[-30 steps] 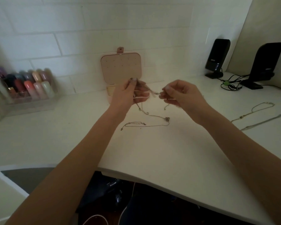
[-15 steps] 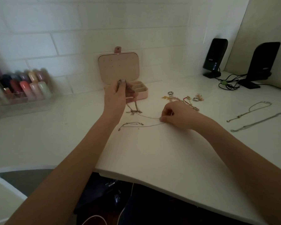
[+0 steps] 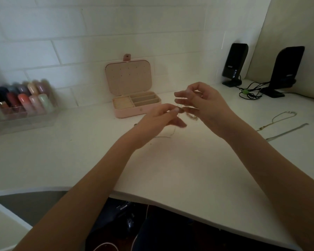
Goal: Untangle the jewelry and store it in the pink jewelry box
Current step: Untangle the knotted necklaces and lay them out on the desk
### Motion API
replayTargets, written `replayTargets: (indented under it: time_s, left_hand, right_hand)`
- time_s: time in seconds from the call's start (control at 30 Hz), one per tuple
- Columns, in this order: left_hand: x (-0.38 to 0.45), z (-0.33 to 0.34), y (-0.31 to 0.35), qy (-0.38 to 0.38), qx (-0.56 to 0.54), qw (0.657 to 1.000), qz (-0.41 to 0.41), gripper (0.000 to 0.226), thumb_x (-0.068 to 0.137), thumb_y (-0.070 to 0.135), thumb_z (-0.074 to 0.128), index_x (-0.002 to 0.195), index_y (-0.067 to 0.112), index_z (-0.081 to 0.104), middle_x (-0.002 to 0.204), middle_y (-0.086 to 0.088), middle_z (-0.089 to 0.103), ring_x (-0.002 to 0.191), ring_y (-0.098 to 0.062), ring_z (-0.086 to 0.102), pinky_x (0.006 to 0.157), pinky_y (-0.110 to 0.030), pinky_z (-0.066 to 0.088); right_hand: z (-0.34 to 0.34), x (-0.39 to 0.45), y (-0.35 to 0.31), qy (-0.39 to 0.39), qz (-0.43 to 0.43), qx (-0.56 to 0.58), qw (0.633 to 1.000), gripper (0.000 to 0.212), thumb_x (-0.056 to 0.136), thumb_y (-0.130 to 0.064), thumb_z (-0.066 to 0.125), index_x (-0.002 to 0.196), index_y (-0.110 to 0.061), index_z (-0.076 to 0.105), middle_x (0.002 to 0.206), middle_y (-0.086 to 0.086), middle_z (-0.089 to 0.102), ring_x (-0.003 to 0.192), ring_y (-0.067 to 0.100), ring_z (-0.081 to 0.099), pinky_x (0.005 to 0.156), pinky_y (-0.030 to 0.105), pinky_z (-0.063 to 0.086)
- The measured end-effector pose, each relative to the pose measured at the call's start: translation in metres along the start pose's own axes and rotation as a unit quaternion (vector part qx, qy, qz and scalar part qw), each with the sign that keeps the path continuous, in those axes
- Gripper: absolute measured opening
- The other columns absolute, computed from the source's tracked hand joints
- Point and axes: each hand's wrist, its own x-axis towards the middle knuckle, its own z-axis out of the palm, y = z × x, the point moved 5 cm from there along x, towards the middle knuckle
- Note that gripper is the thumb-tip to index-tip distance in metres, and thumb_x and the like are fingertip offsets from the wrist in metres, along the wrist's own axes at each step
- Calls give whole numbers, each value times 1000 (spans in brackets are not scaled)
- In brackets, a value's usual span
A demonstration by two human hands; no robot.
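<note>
Both hands meet above the tabletop (image 3: pixel 198 169), pinching a tangle of chain (image 3: pixel 181 110) between them. The left hand (image 3: pixel 159 117) nips it at thumb and forefinger; the right hand (image 3: pixel 205 104) holds the other side, fingers curled, a beaded length dangling below. A loose strand trails down to the tabletop. The pink jewelry box (image 3: pixel 136 104) stands open just beyond — nearer the left hand, slightly leftward.

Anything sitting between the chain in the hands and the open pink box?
Nothing visible. The chain, pinched by both hands, hangs just right of the pink jewelry box; its lid stands open and bare desk lies between.
</note>
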Motion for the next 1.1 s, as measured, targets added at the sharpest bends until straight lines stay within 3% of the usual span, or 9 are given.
replayTargets:
  time_s: [0.07, 0.17, 0.3, 0.43, 0.5, 0.63, 0.8, 0.93, 1.1]
  left_hand:
    - [-1, 0, -2, 12, -26, 999, 17, 24, 101, 15, 40, 93, 8, 62, 63, 1, 58, 57, -5, 56, 69, -20, 54]
    - [-2, -9, -12, 35, -21, 999, 5, 29, 101, 17, 41, 80, 15, 61, 54, 5, 40, 48, -6, 39, 57, -18, 51]
    - [-5, -19, -25, 41, -14, 998, -36, 31, 100, 21, 44, 78, 16, 65, 54, 7, 41, 45, -7, 34, 43, -17, 32]
    - [-8, -24, -30, 56, 40, 996, -56, 32, 98, 28, 48, 75, 18, 68, 53, 8, 47, 46, -4, 39, 45, -15, 31]
    - [-8, -29, -31, 69, 36, 995, -56, 32, 96, 32, 51, 73, 21, 71, 54, 9, 53, 50, -6, 42, 54, -21, 36]
    - [-8, -37, -30, 102, 46, 993, -27, 24, 93, 24, 58, 73, 20, 71, 66, 2, 65, 65, -15, 54, 66, -36, 46]
    - [-13, -43, -27, 85, 124, 988, 26, 4, 86, 9, 67, 84, 10, 70, 71, -1, 62, 62, -7, 56, 60, -23, 55]
    - [-15, -59, -24, 173, 17, 985, 3, 18, 94, 9, 54, 83, 9, 68, 71, -4, 65, 52, -2, 59, 46, -15, 47]
    - [-17, -71, -25, 190, -13, 982, 0, 21, 96, 18, 53, 80, 16, 66, 66, 4, 68, 51, -7, 58, 37, -18, 38]
  right_hand:
    - [-7, 0, -2, 25, 26, 97, 995, 12, 100, -15, 45, 88, -12, 48, 83, 5, 71, 81, 20, 71, 74, 31, 58]
    - [-31, 3, -5, 120, 41, 181, 975, 10, 101, -14, 42, 92, -12, 47, 65, 2, 55, 57, 13, 59, 71, 36, 59]
    - [-66, 6, -3, 195, 34, 59, 978, 10, 101, -18, 42, 107, -10, 44, 66, -1, 46, 53, 8, 41, 51, 23, 43]
    - [-67, 8, -11, 150, -41, -204, 967, 6, 101, -18, 42, 96, -14, 43, 68, -4, 54, 56, 12, 42, 50, 23, 36]
    - [-59, 8, -12, 92, -69, -312, 943, 7, 100, -17, 42, 95, -12, 43, 72, -4, 64, 55, 18, 43, 47, 24, 36]
    - [-44, 4, 2, -32, -29, -478, 877, 8, 100, -19, 41, 97, -12, 44, 76, 4, 68, 51, 7, 49, 47, 21, 37]
    - [-46, 2, -5, -24, -40, -512, 858, 11, 100, -24, 43, 96, -13, 44, 71, 9, 61, 63, 26, 58, 60, 34, 46]
    - [-51, 0, -12, -14, -39, -514, 857, 13, 100, -26, 43, 98, -13, 45, 76, 11, 63, 69, 30, 61, 67, 43, 51]
    - [-48, 1, -18, 1, -55, -441, 896, 10, 100, -24, 42, 97, -15, 44, 66, 8, 63, 59, 21, 57, 56, 31, 46]
